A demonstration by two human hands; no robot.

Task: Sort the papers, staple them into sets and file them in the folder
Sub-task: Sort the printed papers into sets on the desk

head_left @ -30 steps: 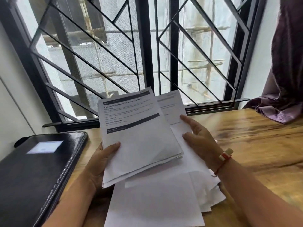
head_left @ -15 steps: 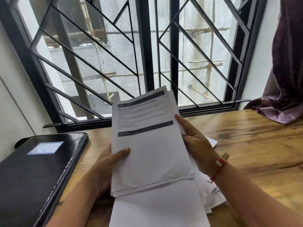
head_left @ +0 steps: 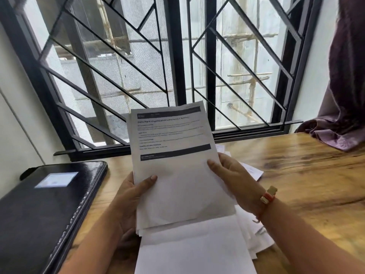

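I hold a stack of printed papers (head_left: pixel 177 171) upright above the table, its top sheet bearing black bars and text. My left hand (head_left: pixel 134 194) grips the stack's left edge, thumb on the front. My right hand (head_left: pixel 235 180) holds the right edge, thumb laid across the top sheet. More loose white sheets (head_left: pixel 197 248) lie flat on the table under the stack and fan out to the right. A closed black folder (head_left: pixel 45 210) with a pale label lies at the left. No stapler is in view.
The wooden table (head_left: pixel 308 175) runs to the right and back to a barred window (head_left: pixel 177 66). A purple curtain (head_left: pixel 343 107) hangs at the far right, its end resting on the table's corner. A white wall stands at the left.
The fanned sheets have come together into one squared stack. The stack has moved right and risen more upright, and my right hand has slid onto its right edge.
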